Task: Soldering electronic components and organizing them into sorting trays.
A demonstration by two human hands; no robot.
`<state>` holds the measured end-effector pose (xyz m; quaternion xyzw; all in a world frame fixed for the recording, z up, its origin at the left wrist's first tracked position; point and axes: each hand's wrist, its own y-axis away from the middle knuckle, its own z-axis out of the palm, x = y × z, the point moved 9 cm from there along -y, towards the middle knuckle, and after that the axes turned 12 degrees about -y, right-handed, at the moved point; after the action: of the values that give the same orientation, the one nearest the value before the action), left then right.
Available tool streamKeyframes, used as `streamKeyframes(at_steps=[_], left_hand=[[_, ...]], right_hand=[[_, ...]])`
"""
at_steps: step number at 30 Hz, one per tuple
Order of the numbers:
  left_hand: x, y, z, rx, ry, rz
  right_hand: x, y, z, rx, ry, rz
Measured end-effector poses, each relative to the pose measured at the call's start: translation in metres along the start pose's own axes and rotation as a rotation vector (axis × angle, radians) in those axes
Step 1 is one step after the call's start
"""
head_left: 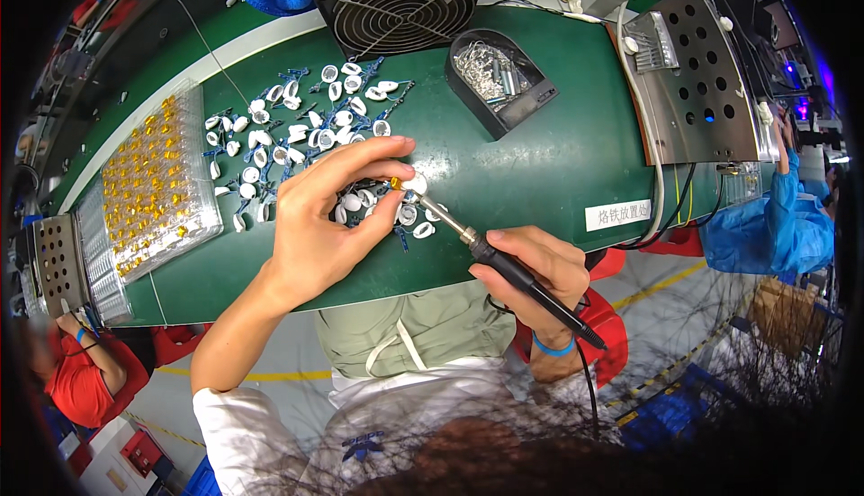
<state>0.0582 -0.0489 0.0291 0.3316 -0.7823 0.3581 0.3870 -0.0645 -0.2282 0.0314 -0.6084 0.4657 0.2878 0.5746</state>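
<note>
My left hand [328,212] pinches a small white round part with a yellow piece [407,183] between thumb and fingers, just above the green work surface [540,127]. My right hand [538,271] grips a black-handled soldering iron [504,266]. Its metal tip reaches up-left and touches the held part. Many small white round parts with blue leads [297,127] lie scattered on the surface beyond my left hand.
A clear tray of small yellow components [157,185] lies at left. A black holder with metal wool [498,77] and a fan with a wire grille [400,5] stand at the back. A perforated metal box [702,77] is at right. Other people sit at both sides.
</note>
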Motion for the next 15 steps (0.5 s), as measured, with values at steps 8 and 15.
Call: streamKeyframes(at_steps=[8, 15], left_hand=[[0.0005, -0.0001, -0.0008, 0.01, -0.031, 0.007], [0.0014, -0.0005, -0.0016, 0.018, -0.034, 0.011]], right_hand=[[0.0, 0.0001, -0.0005, 0.006, 0.0, 0.0], [-0.001, 0.0006, -0.0016, 0.01, -0.005, -0.003]])
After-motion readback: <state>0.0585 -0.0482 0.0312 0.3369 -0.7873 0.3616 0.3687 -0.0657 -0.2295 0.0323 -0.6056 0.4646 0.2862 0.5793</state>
